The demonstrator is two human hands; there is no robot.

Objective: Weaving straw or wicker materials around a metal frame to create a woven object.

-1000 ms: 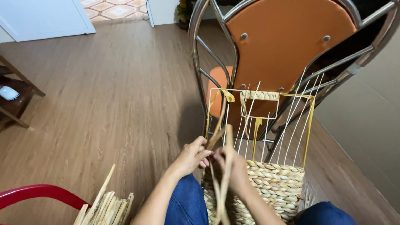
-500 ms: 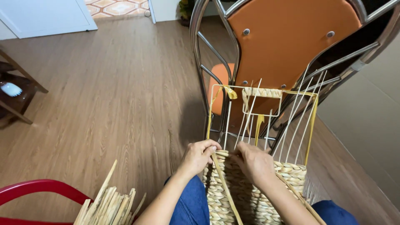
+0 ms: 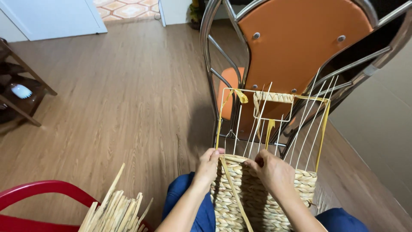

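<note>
Left hand and right hand are both pinching a flat straw strip at the half-woven basket rim on the lap, risking snapping it if overtightened against the wire frame.

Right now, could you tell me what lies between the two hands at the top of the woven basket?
In the head view, a flat straw strand runs between the left hand and right hand, slanting down across the woven basket.

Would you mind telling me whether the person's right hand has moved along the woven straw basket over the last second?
Yes. The right hand moved rightwards along the woven straw basket's rim, away from the left hand.
</note>
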